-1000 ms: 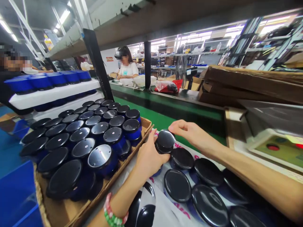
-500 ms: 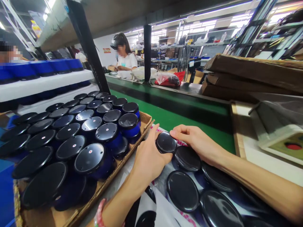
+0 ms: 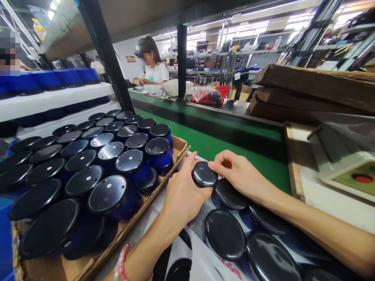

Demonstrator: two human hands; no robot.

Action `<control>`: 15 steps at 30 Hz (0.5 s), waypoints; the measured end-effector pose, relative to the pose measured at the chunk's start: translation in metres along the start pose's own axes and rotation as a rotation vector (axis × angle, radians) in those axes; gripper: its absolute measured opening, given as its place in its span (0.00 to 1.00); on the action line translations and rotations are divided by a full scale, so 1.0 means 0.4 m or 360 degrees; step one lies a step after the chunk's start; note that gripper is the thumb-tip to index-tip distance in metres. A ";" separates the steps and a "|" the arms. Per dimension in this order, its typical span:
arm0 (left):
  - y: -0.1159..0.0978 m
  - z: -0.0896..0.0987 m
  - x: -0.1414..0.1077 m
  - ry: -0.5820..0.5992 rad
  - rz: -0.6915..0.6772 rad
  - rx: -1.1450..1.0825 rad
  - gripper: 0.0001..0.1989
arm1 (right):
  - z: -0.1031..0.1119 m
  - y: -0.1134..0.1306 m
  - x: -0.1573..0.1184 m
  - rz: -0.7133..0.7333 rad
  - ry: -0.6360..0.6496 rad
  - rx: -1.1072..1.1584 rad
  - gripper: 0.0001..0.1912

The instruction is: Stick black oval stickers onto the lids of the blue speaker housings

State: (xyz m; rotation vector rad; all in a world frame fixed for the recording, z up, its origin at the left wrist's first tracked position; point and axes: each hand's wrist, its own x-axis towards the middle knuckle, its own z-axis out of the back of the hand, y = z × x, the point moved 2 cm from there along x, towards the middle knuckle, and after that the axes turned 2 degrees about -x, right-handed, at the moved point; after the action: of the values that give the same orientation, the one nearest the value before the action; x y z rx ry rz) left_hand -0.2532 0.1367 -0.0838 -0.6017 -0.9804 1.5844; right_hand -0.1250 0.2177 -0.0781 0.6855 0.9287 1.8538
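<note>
My left hand [image 3: 184,191] is curled around a small round container with a glossy black top [image 3: 205,174], its index finger on the far side and thumb on the near side. My right hand [image 3: 234,168] pinches at the right rim of that same top, with thumb and index finger close together. Whether anything thin lies between those fingertips cannot be made out. Just below and right of my hands stand several more black-topped containers [image 3: 225,234], some showing dark blue sides. The lower body of the held one is hidden by my left hand.
At left, a cardboard tray [image 3: 155,195] holds rows of blue containers with black ends up. Behind runs a green belt [image 3: 234,140]. Brown cardboard [image 3: 316,89] is stacked at right, above a white-and-green device [image 3: 351,171]. Dark posts [image 3: 181,62] support an overhead shelf. Another person [image 3: 154,66] sits across.
My right fingers have curled up and in at the rim of the black top, with the wrist slightly raised. My left hand keeps its hold. The view has shifted slightly.
</note>
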 end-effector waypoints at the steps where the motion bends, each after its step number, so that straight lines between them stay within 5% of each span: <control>1: 0.000 0.000 0.000 0.0000 -0.0003 -0.0001 0.38 | -0.001 0.000 0.000 0.0023 -0.0011 -0.0029 0.14; 15: 0.000 0.001 0.002 -0.0030 -0.0061 0.0061 0.36 | 0.000 -0.003 0.002 0.0294 -0.0079 -0.0456 0.13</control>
State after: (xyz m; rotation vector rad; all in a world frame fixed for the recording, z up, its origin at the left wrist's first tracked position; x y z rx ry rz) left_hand -0.2535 0.1376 -0.0834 -0.5393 -0.9678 1.5737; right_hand -0.1247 0.2186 -0.0789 0.6527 0.5664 2.0712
